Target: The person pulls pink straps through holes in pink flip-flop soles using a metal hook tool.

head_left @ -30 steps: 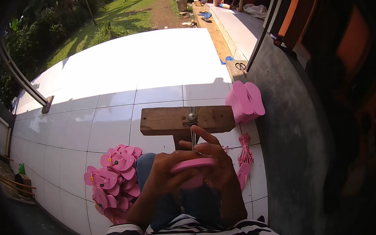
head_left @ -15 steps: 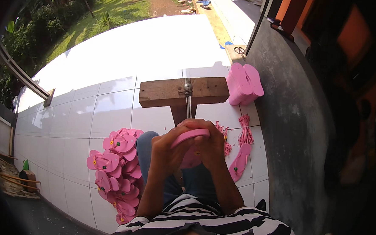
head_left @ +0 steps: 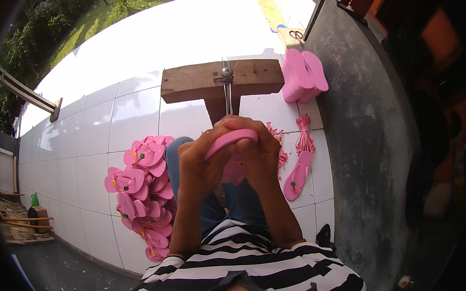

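Observation:
My left hand [head_left: 200, 150] and my right hand [head_left: 262, 153] are both closed around one pink flip-flop [head_left: 232, 139], bending its sole into a curve. Its lower part hangs between my wrists with a small yellow flower on it. Just beyond my fingers, thin metal rods [head_left: 227, 95] run from a bolt on a wooden T-shaped stand [head_left: 188, 85] towards the flip-flop. Whether the rods touch it is hidden by my hands. Another pink flip-flop [head_left: 298, 176] with a green flower lies on the tiles to the right.
A heap of finished-looking pink flip-flops [head_left: 148, 154] lies at my left. On the right are a bundle of pink straps [head_left: 306, 133], loose straps [head_left: 281, 156] and stacked pink soles [head_left: 302, 78] against a grey wall [head_left: 364, 152]. Scissors [head_left: 297, 35] rest farther back.
The view has tipped, so the stand and floor things sit higher in the picture. Both hands keep gripping the bent flip-flop in nearly the same pose.

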The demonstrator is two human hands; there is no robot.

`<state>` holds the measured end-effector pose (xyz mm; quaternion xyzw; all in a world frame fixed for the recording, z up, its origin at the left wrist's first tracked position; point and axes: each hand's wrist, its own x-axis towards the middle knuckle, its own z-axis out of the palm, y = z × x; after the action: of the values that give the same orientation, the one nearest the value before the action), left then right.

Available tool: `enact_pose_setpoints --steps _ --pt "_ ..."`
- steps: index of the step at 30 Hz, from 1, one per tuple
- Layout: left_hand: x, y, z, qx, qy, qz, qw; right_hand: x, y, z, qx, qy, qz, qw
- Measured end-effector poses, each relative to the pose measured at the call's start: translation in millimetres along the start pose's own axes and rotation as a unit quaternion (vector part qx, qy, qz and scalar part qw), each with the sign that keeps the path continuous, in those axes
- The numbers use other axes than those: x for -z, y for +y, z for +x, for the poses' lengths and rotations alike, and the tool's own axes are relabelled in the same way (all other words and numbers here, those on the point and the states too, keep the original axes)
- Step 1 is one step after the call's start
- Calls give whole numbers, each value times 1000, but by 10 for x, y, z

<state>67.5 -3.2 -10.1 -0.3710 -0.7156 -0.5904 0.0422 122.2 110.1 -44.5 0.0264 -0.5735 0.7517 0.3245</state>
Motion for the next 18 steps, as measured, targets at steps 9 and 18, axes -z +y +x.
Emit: enact_pose_setpoints --steps 9,18 --pt "-24 -168 -44 -77 -13 -46 996 80 10 -25 67 -15 -30 997" --pt "107 199 -716 38 -138 -56 988 194 -527 -799 -106 -46 -112 987"
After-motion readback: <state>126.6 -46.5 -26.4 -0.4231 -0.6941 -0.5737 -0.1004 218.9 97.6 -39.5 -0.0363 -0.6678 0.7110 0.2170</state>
